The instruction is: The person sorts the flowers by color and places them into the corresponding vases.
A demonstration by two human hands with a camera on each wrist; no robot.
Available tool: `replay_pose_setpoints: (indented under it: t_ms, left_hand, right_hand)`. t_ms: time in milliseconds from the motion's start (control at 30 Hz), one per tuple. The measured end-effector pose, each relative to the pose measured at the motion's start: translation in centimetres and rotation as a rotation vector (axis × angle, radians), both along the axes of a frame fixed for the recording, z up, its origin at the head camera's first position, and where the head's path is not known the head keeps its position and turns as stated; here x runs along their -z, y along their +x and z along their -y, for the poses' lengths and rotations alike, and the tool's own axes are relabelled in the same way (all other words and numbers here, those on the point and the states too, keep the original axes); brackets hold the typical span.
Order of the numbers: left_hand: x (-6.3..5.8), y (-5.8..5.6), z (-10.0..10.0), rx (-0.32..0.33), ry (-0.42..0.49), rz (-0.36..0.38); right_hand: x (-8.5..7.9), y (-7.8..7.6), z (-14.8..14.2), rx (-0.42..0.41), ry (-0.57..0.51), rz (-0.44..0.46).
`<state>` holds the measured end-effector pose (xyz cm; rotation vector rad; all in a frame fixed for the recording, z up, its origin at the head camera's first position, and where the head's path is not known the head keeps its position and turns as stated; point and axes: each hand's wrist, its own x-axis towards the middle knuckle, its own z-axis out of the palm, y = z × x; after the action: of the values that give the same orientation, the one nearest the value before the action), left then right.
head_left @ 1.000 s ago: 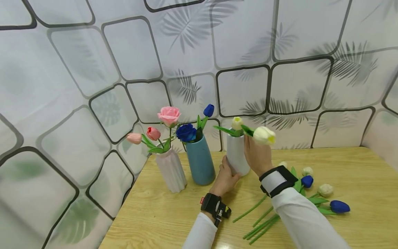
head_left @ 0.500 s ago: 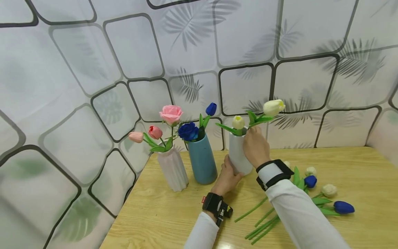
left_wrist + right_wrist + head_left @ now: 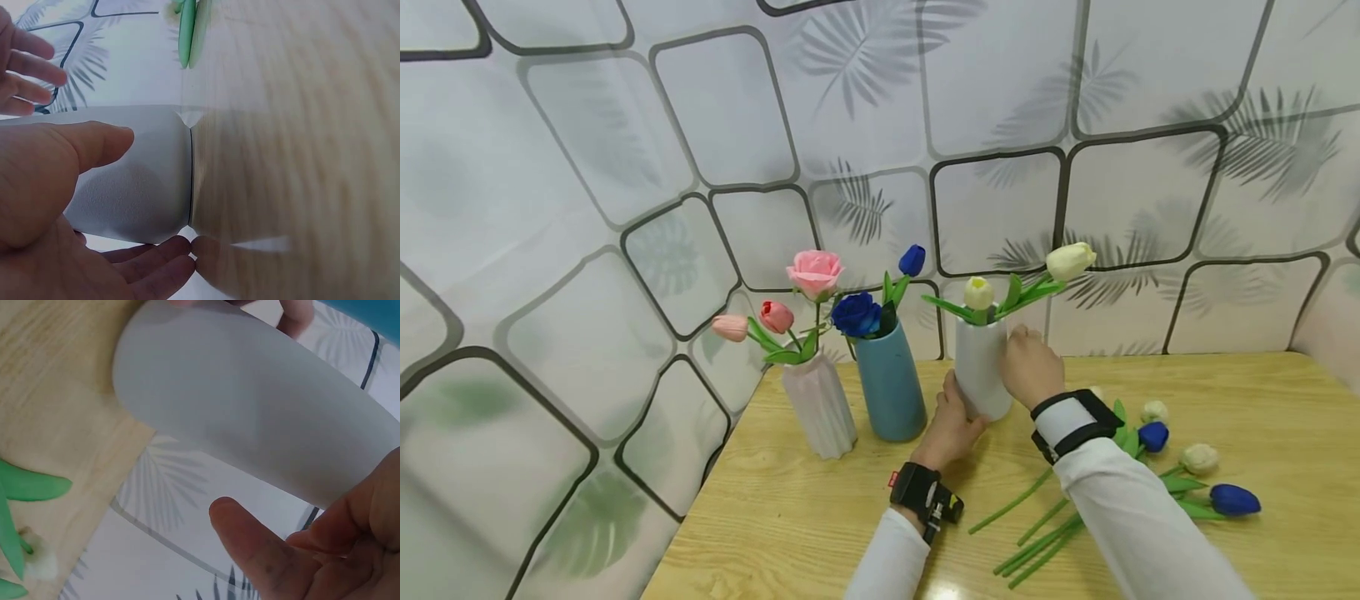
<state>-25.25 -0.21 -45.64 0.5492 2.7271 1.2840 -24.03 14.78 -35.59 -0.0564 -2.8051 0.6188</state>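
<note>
A white vase [image 3: 982,367] stands on the table holding two cream tulips, one upright tulip [image 3: 979,293] and one tulip [image 3: 1071,262] leaning out to the right. Low on the vase, my left hand [image 3: 950,427] grips it; in the left wrist view the thumb [image 3: 103,142] lies along the near side and fingers curl under the far side by the base. Beside the vase's upper right is my right hand [image 3: 1032,367], holding nothing. Its fingers [image 3: 34,62] show loosely spread in the left wrist view, and its thumb [image 3: 244,531] points away from the vase in the right wrist view.
Left of the white vase stand a blue vase [image 3: 891,387] with blue flowers and a pale pink ribbed vase [image 3: 820,408] with pink flowers. Several loose stems [image 3: 1037,550] with white and blue blooms [image 3: 1234,500] lie under and beside the right forearm. A patterned curtain [image 3: 865,100] hangs behind.
The leaning cream tulip has risen and swung right, its stem now in the vase. My right hand has let go of it and shifted slightly down and right. The left hand stays at the base.
</note>
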Motion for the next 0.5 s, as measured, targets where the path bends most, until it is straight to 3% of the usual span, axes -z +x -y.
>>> replay_pose_setpoints:
  t_ms: [233,500]
  left_hand:
    - [0.2,-0.2,0.1,0.013,0.0,0.002]
    - [0.2,-0.1,0.1,0.02,0.006,-0.006]
  right_hand:
    - [1.9,0.5,0.2,-0.009,-0.009,0.054]
    - [3.5,1.2,-0.1,-0.025,-0.025,0.039]
